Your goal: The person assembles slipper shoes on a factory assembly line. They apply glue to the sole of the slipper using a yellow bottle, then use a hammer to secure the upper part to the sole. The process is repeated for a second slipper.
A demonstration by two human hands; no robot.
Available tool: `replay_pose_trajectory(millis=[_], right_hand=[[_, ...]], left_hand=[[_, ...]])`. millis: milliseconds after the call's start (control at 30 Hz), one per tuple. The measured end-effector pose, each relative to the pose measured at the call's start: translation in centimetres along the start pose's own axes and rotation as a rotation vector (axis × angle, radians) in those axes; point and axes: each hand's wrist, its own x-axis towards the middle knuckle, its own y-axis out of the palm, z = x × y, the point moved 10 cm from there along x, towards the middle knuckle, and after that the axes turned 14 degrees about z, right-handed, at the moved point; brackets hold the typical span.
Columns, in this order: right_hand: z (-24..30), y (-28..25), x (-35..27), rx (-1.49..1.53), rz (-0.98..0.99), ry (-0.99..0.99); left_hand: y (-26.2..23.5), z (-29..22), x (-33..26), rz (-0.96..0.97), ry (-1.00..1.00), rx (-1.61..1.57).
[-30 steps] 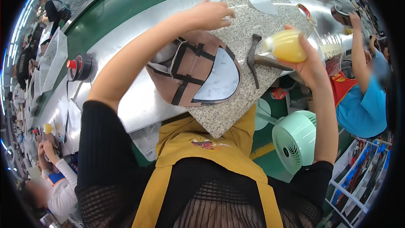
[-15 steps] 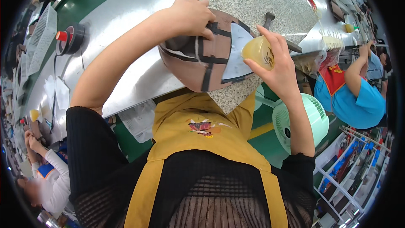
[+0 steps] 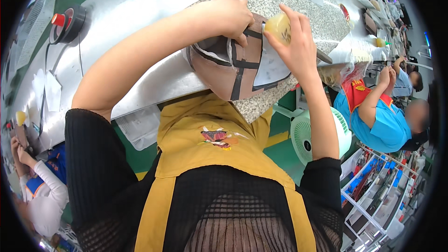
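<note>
1 yellow bottle point(image 3: 279, 25) has moved along the white panel point(image 3: 272, 67).

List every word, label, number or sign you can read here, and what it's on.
None can be read:
Yellow bottle in the right hand: dark marks, too blurred to read.
Red cloth on a co-worker: yellow marks, too small to read.
Mint-green fan: light mark on its front, too small to read.
Mustard apron: colourful motif, no readable words.

We're seeing a rounded brown leathery piece point(image 3: 220, 77) lying over a flat grey stone slab point(image 3: 322, 29) on a long silver metal table point(image 3: 128, 21).
</note>
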Motion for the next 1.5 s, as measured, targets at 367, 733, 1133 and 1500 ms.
replay_pose_trajectory(millis=[367, 733, 1133, 1500], right_hand=[[0.5, 0.7, -0.9, 0.063, 0.340, 0.080], [3.7, 0.3, -4.1, 0.159, 0.383, 0.052], [2.5, -1.4, -6.8, 0.012, 0.296, 0.151], [0.9, -0.7, -1.0, -0.100, 0.105, 0.002]], left_hand=[[0.4, -0.2, 0.6, -0.037, -0.025, 0.012], [0.1, -0.5, 1.0, -0.092, 0.065, 0.004], [0.4, -0.7, 0.5, 0.041, -0.006, 0.033], [0.2, -0.8, 0.8, -0.106, 0.046, 0.009]])
